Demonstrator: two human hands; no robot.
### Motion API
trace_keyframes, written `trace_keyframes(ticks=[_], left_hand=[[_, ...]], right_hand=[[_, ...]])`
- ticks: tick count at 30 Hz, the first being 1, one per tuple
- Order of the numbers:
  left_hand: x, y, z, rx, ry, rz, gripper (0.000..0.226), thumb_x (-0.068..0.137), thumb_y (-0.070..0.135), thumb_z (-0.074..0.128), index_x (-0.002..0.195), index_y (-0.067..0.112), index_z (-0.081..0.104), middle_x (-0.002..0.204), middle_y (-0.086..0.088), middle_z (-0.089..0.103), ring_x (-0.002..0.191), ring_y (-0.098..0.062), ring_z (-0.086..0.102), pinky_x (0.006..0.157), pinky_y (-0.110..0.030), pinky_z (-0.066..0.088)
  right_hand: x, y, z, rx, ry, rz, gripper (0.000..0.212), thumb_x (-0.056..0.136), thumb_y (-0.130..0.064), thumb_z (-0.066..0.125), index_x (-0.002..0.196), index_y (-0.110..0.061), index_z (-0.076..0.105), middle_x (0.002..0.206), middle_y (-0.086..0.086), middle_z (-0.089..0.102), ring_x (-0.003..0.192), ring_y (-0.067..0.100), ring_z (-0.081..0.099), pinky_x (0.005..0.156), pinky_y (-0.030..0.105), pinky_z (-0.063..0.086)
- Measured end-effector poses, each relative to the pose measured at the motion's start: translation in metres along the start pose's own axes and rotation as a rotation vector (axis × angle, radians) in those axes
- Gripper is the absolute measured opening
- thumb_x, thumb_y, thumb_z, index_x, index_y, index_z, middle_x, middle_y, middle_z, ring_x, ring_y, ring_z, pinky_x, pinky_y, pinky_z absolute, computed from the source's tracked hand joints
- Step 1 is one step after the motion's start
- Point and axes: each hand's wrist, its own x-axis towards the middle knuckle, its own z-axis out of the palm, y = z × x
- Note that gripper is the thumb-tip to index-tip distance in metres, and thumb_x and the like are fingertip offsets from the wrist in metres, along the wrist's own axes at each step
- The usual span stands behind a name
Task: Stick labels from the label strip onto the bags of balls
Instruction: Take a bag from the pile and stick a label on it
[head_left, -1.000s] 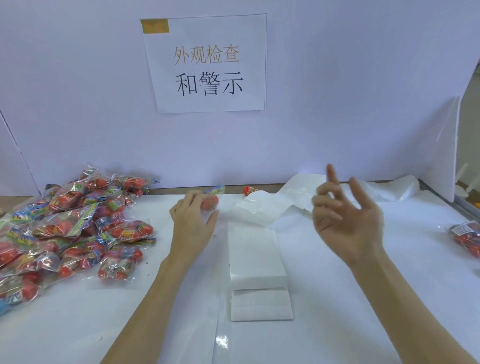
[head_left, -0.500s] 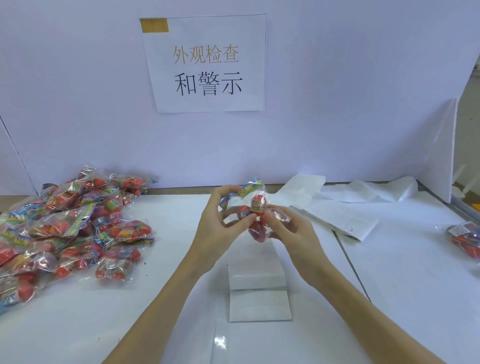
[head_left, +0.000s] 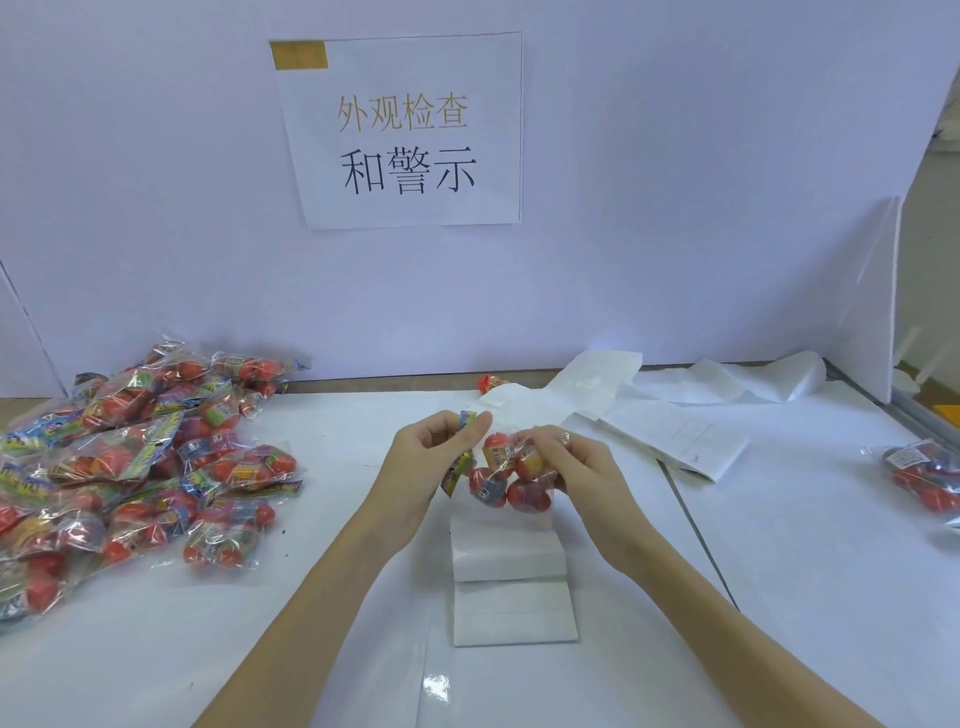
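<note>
Bag of balls (head_left: 506, 475) held above folded label strip (head_left: 506, 558) at desk (head_left: 311, 649) centre. Left hand (head_left: 431, 467) pinches bag's colourful top edge; right hand (head_left: 571, 467) curls fingers onto its clear front. Pile of bags (head_left: 130, 452) lies left, single bag (head_left: 924, 475) far right.

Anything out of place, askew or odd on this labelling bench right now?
One thing: a stray red ball pack lies alone by the back wall, half tucked under the loose label strip, apart from the pile of bags on the left. Both hands, left hand and right hand, hold one bag.
</note>
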Motion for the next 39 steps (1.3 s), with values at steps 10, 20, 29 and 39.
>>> trace_keyframes(ticks=[10, 20, 29, 39], left_hand=[[0.001, 0.004, 0.003, 0.09, 0.016, 0.073, 0.036, 0.097, 0.038, 0.067, 0.077, 0.013, 0.052, 0.08, -0.009, 0.065, 0.076, -0.021, 0.065, 0.07, -0.032, 0.054], [0.001, -0.005, 0.008, 0.262, 0.284, 0.277, 0.026, 0.106, 0.041, 0.049, 0.092, 0.019, 0.047, 0.066, 0.0, 0.055, 0.049, -0.005, 0.054, 0.04, -0.019, 0.042], [0.006, -0.006, 0.004, 0.415, 0.383, 0.278, 0.026, 0.102, 0.043, 0.057, 0.095, 0.018, 0.052, 0.082, -0.001, 0.062, 0.054, -0.022, 0.061, 0.045, -0.031, 0.052], [0.0, -0.005, 0.009, 0.14, -0.048, 0.082, 0.02, 0.095, 0.027, 0.074, 0.091, 0.008, 0.078, 0.084, -0.011, 0.073, 0.075, -0.019, 0.065, 0.067, -0.027, 0.054]], right_hand=[[0.003, -0.011, -0.013, -0.188, 0.06, -0.142, 0.046, 0.104, -0.05, 0.042, 0.097, -0.029, 0.082, 0.09, -0.012, 0.081, 0.083, 0.002, 0.074, 0.073, 0.01, 0.052], [-0.001, -0.009, -0.013, 0.071, -0.24, 0.183, 0.044, 0.098, -0.036, 0.071, 0.131, -0.008, 0.062, 0.109, 0.017, 0.079, 0.099, 0.033, 0.077, 0.083, 0.033, 0.062], [0.004, -0.01, -0.017, 0.007, -0.133, 0.037, 0.029, 0.099, -0.023, 0.072, 0.126, -0.018, 0.065, 0.086, 0.004, 0.075, 0.074, 0.017, 0.064, 0.073, 0.024, 0.054], [0.001, -0.013, -0.021, -0.221, -0.143, -0.027, 0.042, 0.107, -0.047, 0.051, 0.104, -0.019, 0.082, 0.099, 0.012, 0.076, 0.086, 0.028, 0.063, 0.079, 0.035, 0.05]])
